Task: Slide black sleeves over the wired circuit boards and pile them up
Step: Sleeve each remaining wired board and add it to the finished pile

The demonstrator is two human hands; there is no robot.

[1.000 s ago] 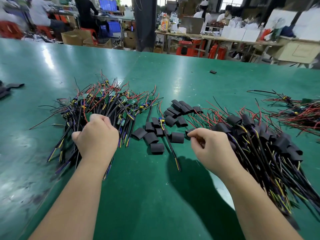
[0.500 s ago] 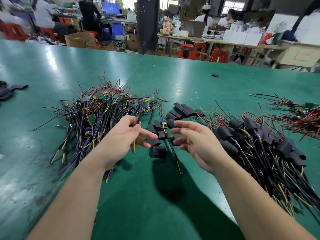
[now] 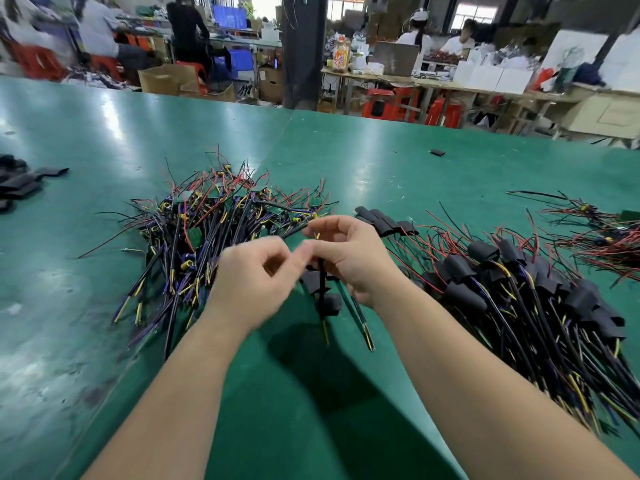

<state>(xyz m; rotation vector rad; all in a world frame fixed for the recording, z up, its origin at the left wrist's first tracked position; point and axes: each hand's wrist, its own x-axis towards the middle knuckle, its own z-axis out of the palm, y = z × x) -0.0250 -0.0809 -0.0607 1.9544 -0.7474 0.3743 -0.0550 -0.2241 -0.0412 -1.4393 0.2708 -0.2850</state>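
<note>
My left hand [image 3: 256,278] and my right hand [image 3: 349,258] meet above the green table [image 3: 381,168]. Between them they pinch one wired circuit board [image 3: 322,285]; its black cable hangs down under my right thumb. The left fingertips are blurred where they touch it. Left of the hands lies a tangled pile of bare wired boards [image 3: 207,230]. Loose black sleeves [image 3: 384,221] lie just behind my right hand, and a few more [image 3: 330,304] lie under the hands. The pile of sleeved boards [image 3: 519,289] spreads out on the right.
Another bundle of red and black wires [image 3: 606,237] lies at the far right. More black sleeves [image 3: 17,181] sit at the left edge, and a single sleeve [image 3: 437,152] lies farther back. People work at benches behind the table.
My left hand lifted a wired board out of the left pile and carried it to the middle. My right hand came across from the sleeves and closed on the board.
</note>
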